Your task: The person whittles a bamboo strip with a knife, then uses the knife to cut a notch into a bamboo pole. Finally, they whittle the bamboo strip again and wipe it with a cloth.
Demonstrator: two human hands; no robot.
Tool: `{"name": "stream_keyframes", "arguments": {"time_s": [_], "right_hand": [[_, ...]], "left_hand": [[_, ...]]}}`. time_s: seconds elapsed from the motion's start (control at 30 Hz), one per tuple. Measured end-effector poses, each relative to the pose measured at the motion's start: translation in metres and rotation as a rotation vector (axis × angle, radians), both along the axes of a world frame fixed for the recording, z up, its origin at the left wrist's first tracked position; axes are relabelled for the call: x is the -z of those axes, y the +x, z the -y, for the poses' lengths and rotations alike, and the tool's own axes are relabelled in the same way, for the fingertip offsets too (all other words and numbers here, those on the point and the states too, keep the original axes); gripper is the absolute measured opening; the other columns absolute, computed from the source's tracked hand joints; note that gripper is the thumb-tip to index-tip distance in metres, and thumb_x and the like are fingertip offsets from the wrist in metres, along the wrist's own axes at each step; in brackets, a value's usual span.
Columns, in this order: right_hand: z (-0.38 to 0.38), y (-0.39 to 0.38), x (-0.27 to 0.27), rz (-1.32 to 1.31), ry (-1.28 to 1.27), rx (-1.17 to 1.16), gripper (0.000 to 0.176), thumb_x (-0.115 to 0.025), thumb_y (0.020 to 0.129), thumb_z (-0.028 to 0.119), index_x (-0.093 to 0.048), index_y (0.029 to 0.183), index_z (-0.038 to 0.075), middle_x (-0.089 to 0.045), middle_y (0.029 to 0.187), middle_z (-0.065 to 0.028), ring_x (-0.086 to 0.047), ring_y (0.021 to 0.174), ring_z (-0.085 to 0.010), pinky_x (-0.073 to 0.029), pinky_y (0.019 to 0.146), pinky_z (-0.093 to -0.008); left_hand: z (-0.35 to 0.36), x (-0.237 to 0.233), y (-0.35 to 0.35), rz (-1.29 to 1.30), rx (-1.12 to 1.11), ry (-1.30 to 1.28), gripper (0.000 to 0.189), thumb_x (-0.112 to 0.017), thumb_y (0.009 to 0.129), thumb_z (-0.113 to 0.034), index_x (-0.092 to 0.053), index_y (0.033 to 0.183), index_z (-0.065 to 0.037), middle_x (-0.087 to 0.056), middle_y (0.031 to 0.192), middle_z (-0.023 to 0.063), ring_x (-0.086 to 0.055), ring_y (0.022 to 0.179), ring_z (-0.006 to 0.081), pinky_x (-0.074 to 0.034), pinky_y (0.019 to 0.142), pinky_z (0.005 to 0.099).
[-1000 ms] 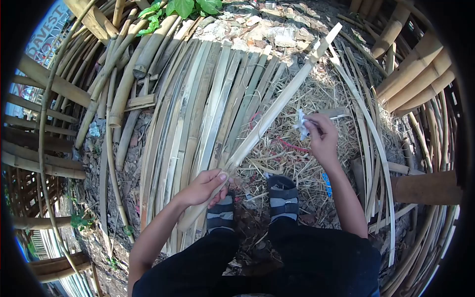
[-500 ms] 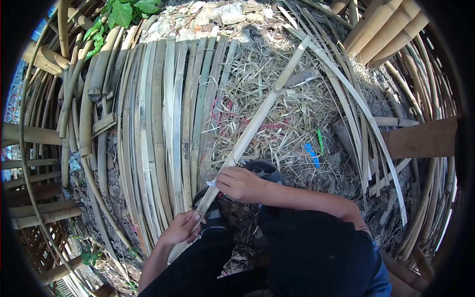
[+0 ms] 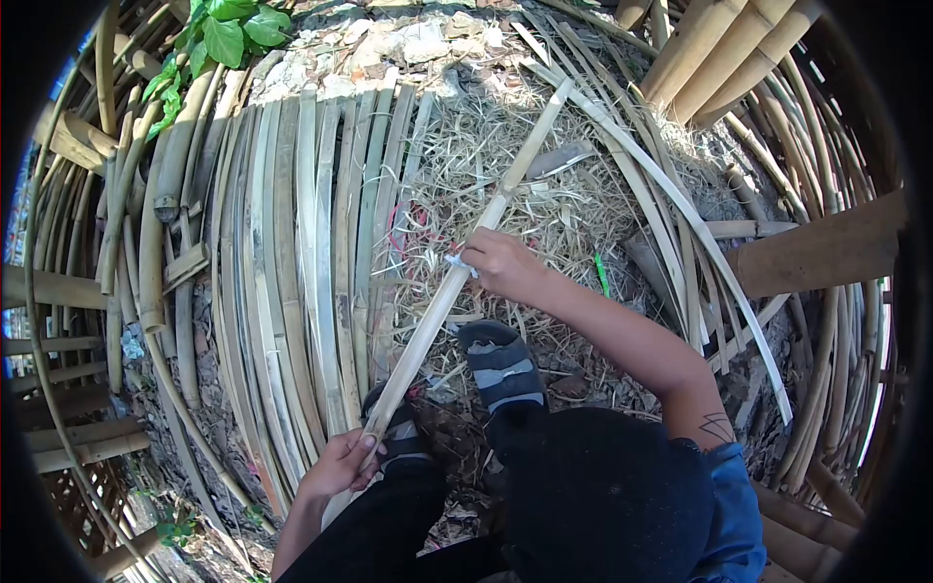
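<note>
A long, pale bamboo strip (image 3: 428,325) runs slantwise from near my lap up to the straw-covered ground. My left hand (image 3: 342,464) is closed round its lower part, with the thumb on top. Farther up, my right hand (image 3: 498,264) is closed on the strip with a small white piece (image 3: 457,260) pressed against it; what that piece is cannot be made out. The strip passes over one of my sandalled feet (image 3: 400,432), and the other foot (image 3: 501,364) rests to its right.
Many bamboo slats (image 3: 301,262) lie side by side at the left. Shavings (image 3: 466,155) cover the ground ahead, with a green scrap (image 3: 602,275) among them. Long curved strips (image 3: 680,199) lie at the right, near thick bamboo poles (image 3: 719,63). A leafy plant (image 3: 224,39) stands at the upper left.
My right hand has slid up along the strip with the white piece, away from my left hand. The blue scrap is now hidden behind my right arm. The view has shifted slightly.
</note>
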State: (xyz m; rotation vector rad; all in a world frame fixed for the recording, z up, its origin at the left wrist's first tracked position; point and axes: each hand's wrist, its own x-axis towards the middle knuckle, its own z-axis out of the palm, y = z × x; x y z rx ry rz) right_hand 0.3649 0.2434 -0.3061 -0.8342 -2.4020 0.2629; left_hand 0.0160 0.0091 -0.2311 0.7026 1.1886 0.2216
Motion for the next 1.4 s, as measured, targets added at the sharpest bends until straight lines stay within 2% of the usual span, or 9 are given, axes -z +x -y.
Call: {"name": "stream_keyframes", "arguments": {"time_s": [0.27,0.5,0.63,0.73,0.83,0.97,1.07,1.27,1.4], "right_hand": [[-0.055,0.036,0.015,0.080,0.023,0.233,0.011,-0.064,0.070,-0.001,-0.068,0.080,0.002,-0.062,0.083,-0.0112,-0.064,0.083,-0.0319,-0.055,0.071,-0.0419],[-0.082,0.040,0.013,0.234,0.157,0.305,0.005,-0.063,0.069,-0.002,-0.066,0.072,0.001,-0.062,0.082,-0.0135,-0.064,0.087,-0.0317,-0.055,0.076,-0.0424],[-0.066,0.029,0.017,0.038,0.051,0.383,0.007,-0.063,0.068,-0.003,-0.067,0.073,0.000,-0.062,0.080,-0.0155,-0.065,0.083,-0.0341,-0.056,0.076,-0.0439],[-0.049,0.015,0.021,-0.156,-0.102,0.258,0.014,-0.064,0.065,-0.006,-0.069,0.076,0.000,-0.061,0.077,-0.0160,-0.065,0.078,-0.0359,-0.055,0.075,-0.0454],[-0.020,0.001,0.010,-0.155,-0.196,0.128,0.015,-0.064,0.064,-0.007,-0.068,0.077,0.000,-0.061,0.078,-0.0141,-0.064,0.079,-0.0340,-0.055,0.073,-0.0442],[-0.005,-0.003,0.002,-0.176,-0.125,-0.112,0.015,-0.066,0.064,-0.005,-0.066,0.078,0.001,-0.059,0.079,-0.0119,-0.064,0.081,-0.0312,-0.055,0.072,-0.0422],[-0.025,0.013,0.006,-0.018,0.005,-0.200,0.013,-0.068,0.065,-0.002,-0.064,0.077,0.001,-0.058,0.081,-0.0100,-0.063,0.083,-0.0292,-0.055,0.071,-0.0410],[-0.073,0.044,0.013,0.228,0.193,0.064,0.008,-0.067,0.069,0.003,-0.065,0.077,0.003,-0.061,0.084,-0.0094,-0.063,0.085,-0.0273,-0.055,0.072,-0.0399],[-0.067,0.033,0.007,0.322,0.223,0.100,0.012,-0.070,0.068,0.004,-0.064,0.078,0.001,-0.061,0.086,-0.0108,-0.064,0.087,-0.0284,-0.055,0.075,-0.0418]], "left_hand": [[-0.002,-0.004,0.002,-0.029,0.004,0.005,0.035,-0.039,0.109,-0.032,-0.056,0.102,-0.002,-0.047,0.058,0.0026,-0.040,0.038,0.0100,-0.034,0.038,0.0255],[-0.010,-0.006,0.008,-0.071,-0.011,-0.002,0.033,-0.040,0.109,-0.030,-0.056,0.102,-0.002,-0.047,0.058,0.0030,-0.040,0.039,0.0102,-0.033,0.038,0.0256],[-0.005,-0.005,0.000,-0.043,-0.024,-0.042,0.033,-0.041,0.109,-0.030,-0.056,0.102,-0.002,-0.048,0.059,0.0033,-0.040,0.039,0.0102,-0.032,0.038,0.0258],[-0.001,-0.002,-0.006,-0.059,-0.012,-0.027,0.033,-0.041,0.109,-0.031,-0.056,0.102,-0.003,-0.048,0.058,0.0037,-0.039,0.038,0.0103,-0.032,0.038,0.0261],[0.000,-0.003,-0.005,-0.083,0.000,-0.004,0.033,-0.041,0.109,-0.031,-0.056,0.102,-0.003,-0.048,0.058,0.0038,-0.039,0.038,0.0103,-0.032,0.038,0.0262],[0.006,-0.001,-0.007,-0.057,-0.020,-0.029,0.032,-0.040,0.109,-0.030,-0.056,0.102,-0.003,-0.047,0.057,0.0036,-0.039,0.038,0.0104,-0.032,0.038,0.0260],[0.009,0.003,-0.005,-0.049,-0.016,-0.032,0.032,-0.040,0.109,-0.030,-0.056,0.102,-0.003,-0.047,0.057,0.0037,-0.039,0.038,0.0104,-0.032,0.038,0.0258],[0.009,0.004,-0.004,-0.058,-0.022,-0.053,0.032,-0.039,0.110,-0.029,-0.056,0.102,-0.003,-0.047,0.058,0.0039,-0.040,0.039,0.0104,-0.033,0.038,0.0255],[0.006,0.004,-0.002,-0.041,-0.016,-0.052,0.031,-0.039,0.110,-0.028,-0.056,0.102,-0.003,-0.047,0.058,0.0039,-0.041,0.039,0.0105,-0.034,0.039,0.0257]]}}
